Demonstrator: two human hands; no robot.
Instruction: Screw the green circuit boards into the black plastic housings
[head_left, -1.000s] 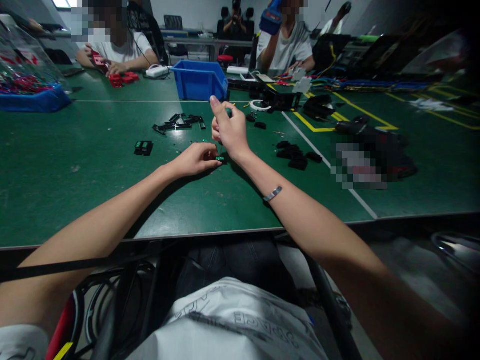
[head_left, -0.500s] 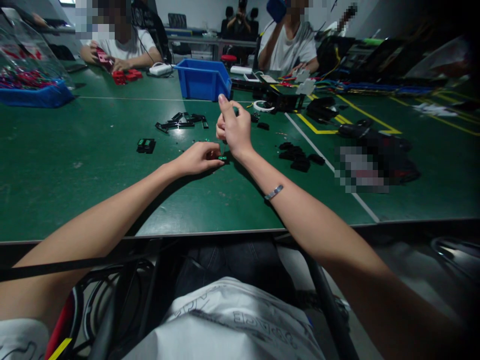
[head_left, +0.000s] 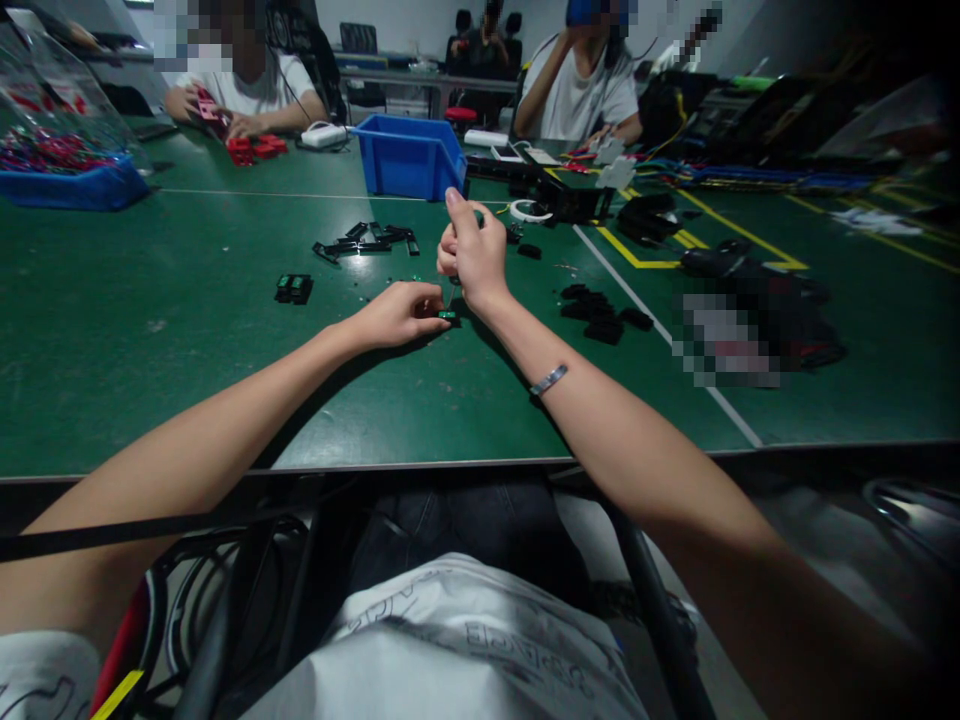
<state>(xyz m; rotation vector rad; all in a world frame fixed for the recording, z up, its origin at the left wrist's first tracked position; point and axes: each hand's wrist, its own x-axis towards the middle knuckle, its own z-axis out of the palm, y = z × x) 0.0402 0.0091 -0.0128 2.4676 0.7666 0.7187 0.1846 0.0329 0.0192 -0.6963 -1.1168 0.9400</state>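
Observation:
My left hand (head_left: 409, 312) rests on the table, thumb and fingers closed on a small green circuit board (head_left: 447, 315) that seems to sit in a black part. Just above it, my right hand (head_left: 476, 255) is wrapped round a screwdriver (head_left: 452, 296), thumb raised along the top. Its thin shaft points down at the board; the handle is mostly hidden in my fist. To the left lie black parts with green boards (head_left: 293, 289). Thin black frames (head_left: 364, 241) are loosely piled beyond my left hand. Several black pieces (head_left: 600, 312) lie right of my right wrist.
A blue bin (head_left: 411, 160) stands beyond my hands. At the far left is a blue tray (head_left: 75, 188) of coloured wires. A black item (head_left: 757, 290) lies at right. Two people sit across the green table (head_left: 187, 400), one handling red parts (head_left: 255, 148).
The view has shifted slightly. Both hands keep their places at the circuit board, the right fist tilting a little so that more of the screwdriver shows.

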